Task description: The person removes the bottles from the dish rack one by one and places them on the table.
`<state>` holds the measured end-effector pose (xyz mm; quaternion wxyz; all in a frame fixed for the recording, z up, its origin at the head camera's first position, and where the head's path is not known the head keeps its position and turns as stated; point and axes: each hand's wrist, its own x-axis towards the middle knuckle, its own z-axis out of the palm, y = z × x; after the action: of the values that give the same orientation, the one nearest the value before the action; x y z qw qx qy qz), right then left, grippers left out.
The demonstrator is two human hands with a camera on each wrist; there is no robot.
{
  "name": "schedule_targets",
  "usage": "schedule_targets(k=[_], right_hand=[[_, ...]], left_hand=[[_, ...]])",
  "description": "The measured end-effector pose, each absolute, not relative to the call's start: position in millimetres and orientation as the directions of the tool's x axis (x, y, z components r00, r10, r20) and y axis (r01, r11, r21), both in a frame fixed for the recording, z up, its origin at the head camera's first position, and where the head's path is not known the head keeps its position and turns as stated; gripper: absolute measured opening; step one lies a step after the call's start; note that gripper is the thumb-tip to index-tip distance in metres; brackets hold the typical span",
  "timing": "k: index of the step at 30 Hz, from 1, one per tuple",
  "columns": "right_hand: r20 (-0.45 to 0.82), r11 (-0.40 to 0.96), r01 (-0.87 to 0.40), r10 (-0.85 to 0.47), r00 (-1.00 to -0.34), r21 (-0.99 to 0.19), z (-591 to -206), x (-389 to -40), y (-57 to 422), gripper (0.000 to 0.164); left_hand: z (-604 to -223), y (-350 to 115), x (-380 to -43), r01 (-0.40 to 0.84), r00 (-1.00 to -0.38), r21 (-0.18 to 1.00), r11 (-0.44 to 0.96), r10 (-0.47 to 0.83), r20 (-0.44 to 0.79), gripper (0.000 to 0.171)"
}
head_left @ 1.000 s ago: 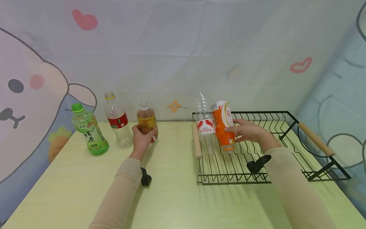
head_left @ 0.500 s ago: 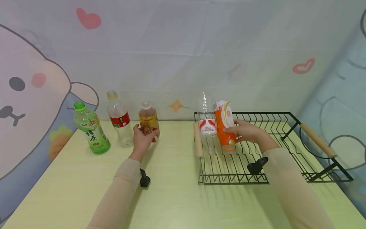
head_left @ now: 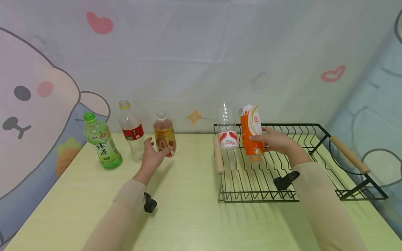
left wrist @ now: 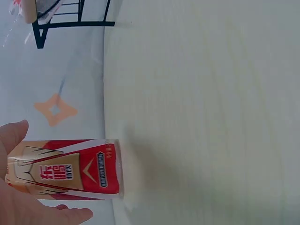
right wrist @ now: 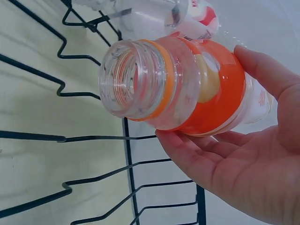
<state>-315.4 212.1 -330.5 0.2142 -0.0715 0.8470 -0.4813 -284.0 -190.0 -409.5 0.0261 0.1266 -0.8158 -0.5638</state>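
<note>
I have the orange-labelled bottle (head_left: pixel 250 134) right of centre in the head view, neck down and tilted over the left part of the black wire rack (head_left: pixel 289 124). The right hand (head_left: pixel 277 142) grips it, thumb and fingers round the label. Over the last second it has shifted up and to the right, away from the clear bottle (head_left: pixel 229 139) at the rack's left end, so I judge its position unsettled. Meanwhile the left hand (head_left: pixel 152 157) has eased off the amber bottle (head_left: pixel 164 134), left of centre on the bench (head_left: pixel 188 216); its fingers are spread, and I take that bottle to be standing unsupported. Whether the thumb touches it, I can't quite tell from here.

For writing, I read "Wahaha" in red on the clear bottle. The orange label shows a small code-like square, but no name I can make out. The amber bottle's red-and-gold label carries Chinese characters, too soft to read. Further left in the frame, the red-labelled bottle (head_left: pixel 133 133) stays unreadable to me; the green bottle (head_left: pixel 103 144) says 绿茶, green tea.
</note>
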Motion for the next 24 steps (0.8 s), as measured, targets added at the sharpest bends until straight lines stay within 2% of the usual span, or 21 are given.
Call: schedule_targets(k=[5,14,24], right_hand=[[-0.272,0.527,0.069,-0.318,-0.908,-0.847,-321,-314,214,0.078],[-0.23,0.517,0.038,-0.314,-0.921,-0.855,-302,-308,214,0.077],[-0.203,0.542,-0.002,-0.318,-0.926,-0.84,-285,-295,211,0.081]], left_hand=[[-399,-192,-272,-0.14,-0.981,0.912,0.385,-0.182,-0.074,0.094],[-380,-188,-248,0.024,-0.995,0.89,0.455,-0.075,0.065,0.088],[-348,-177,-226,0.231,-0.969,0.778,0.584,0.068,0.236,0.085]])
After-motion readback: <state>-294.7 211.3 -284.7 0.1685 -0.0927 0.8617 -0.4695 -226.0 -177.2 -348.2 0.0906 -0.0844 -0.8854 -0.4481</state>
